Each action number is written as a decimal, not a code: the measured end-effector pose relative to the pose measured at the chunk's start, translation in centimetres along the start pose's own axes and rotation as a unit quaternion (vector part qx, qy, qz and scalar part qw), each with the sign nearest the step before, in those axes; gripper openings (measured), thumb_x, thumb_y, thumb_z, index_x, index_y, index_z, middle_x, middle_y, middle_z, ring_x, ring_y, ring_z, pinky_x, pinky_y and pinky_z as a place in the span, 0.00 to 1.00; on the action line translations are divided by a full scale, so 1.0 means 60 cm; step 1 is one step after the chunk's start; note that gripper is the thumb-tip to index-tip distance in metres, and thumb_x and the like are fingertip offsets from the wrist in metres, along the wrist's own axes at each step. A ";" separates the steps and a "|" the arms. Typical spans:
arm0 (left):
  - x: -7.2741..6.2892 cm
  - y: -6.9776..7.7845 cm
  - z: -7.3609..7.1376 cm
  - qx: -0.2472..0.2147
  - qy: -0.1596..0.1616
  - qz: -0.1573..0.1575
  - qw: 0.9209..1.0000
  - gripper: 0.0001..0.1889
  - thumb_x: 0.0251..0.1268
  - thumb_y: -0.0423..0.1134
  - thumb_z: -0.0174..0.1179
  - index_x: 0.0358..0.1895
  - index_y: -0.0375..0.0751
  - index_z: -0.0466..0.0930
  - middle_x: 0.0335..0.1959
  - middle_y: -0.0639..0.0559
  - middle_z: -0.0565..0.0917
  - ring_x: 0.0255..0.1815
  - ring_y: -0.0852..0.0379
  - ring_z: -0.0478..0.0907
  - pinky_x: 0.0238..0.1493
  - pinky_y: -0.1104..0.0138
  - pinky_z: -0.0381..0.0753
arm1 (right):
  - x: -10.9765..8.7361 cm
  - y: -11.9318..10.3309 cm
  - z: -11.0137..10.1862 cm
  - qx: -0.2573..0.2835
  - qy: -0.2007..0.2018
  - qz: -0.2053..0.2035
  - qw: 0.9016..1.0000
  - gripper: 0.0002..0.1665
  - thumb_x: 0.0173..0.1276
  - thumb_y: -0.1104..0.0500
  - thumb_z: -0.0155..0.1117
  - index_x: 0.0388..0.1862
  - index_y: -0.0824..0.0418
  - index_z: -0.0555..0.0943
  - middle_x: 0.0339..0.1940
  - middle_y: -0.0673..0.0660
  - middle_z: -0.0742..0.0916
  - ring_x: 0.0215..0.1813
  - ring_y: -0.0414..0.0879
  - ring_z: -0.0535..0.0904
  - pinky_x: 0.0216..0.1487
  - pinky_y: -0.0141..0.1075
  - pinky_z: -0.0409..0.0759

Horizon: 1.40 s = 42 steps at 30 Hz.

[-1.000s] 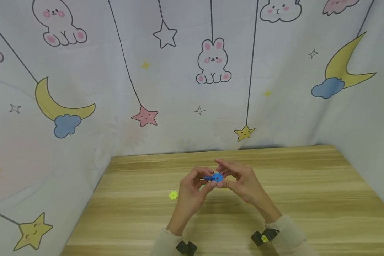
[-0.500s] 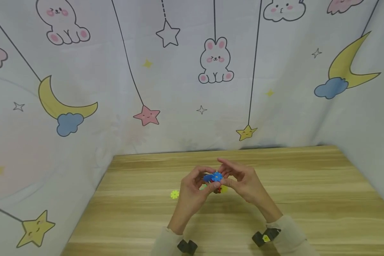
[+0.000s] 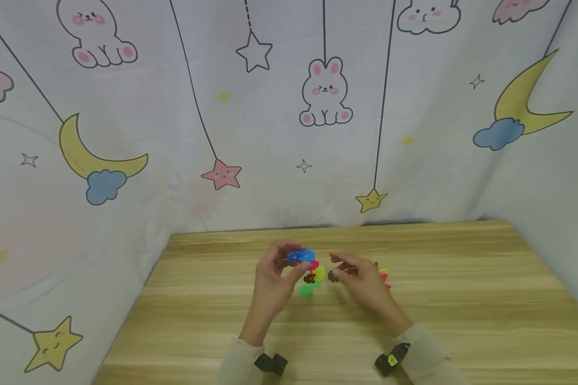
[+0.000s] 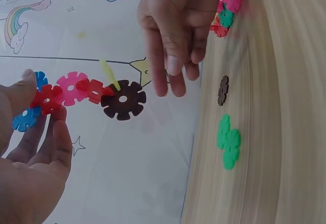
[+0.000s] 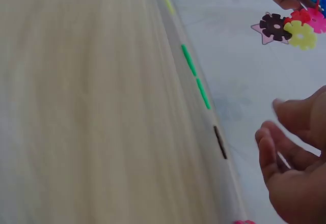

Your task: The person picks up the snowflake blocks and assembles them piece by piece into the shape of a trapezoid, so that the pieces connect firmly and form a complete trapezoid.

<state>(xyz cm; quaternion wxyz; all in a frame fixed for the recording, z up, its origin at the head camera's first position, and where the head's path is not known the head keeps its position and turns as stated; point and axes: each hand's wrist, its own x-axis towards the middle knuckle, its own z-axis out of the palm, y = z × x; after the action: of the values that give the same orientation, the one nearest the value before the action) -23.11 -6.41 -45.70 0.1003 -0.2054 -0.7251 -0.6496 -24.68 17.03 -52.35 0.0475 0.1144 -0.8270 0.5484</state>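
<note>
My left hand (image 3: pixel 275 275) pinches a chain of interlocking snowflake discs (image 4: pixel 74 87) between thumb and fingers, held up above the table. Blue discs (image 3: pixel 306 255) sit at the gripped end. Red and pink ones follow, then a dark brown disc (image 4: pixel 133 107) and a yellow disc (image 5: pixel 300 34) at the free end. My right hand (image 5: pixel 298 158) is to the right of the chain, its thumb and fingers apart with nothing between them. Below its fingertips a loose brown disc (image 4: pixel 223 90) lies on the table, overlapped by the hand in the head view.
Two green discs (image 4: pixel 232 150) lie on the wooden table (image 3: pixel 443 299) under the chain. Several red, pink and yellow discs (image 3: pixel 385 280) lie beyond the right hand. A loose yellow disc (image 5: pixel 168 3) is farther left. A printed white curtain (image 3: pixel 270 128) stands behind the table.
Both hands were together at the blue discs; now they are apart. The left hand has moved left with the chain, and the right hand has let go and lowered toward the loose brown disc.
</note>
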 end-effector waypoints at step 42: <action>0.001 -0.001 -0.001 -0.045 -0.041 0.032 0.998 0.18 0.72 0.28 0.69 0.61 0.37 0.78 0.59 0.36 0.85 0.58 0.62 0.86 0.60 0.68 0.88 | -0.002 -0.061 -0.027 0.076 0.043 0.012 0.996 0.25 0.72 0.67 0.74 0.66 0.63 0.81 0.50 0.64 0.94 0.46 0.41 0.92 0.50 0.29 0.89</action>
<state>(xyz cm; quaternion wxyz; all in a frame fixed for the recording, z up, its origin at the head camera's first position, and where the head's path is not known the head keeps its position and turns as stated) -23.18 -6.46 -45.74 0.0820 -0.2587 -0.6917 -0.6692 -23.72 17.19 -48.42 0.0671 0.0838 -0.7813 0.6149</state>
